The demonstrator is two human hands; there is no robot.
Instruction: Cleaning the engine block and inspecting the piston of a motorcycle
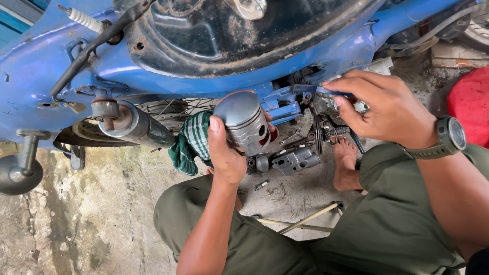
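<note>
At frame centre, the left hand [224,153] is gripping a grey metal cylindrical piston [245,122], while the right hand [384,107] is pinching the blue motorcycle frame [326,61] at upper right.

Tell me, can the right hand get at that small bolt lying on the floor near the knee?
Probably yes: the right hand is busy at the blue frame, but nothing covers the bolt.

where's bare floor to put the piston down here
Bare concrete lies left of the left knee, below the exhaust pipe. A smaller patch sits between the knees, above the thin rods. Crowded: engine parts beside the bare foot, under the piston.
</note>
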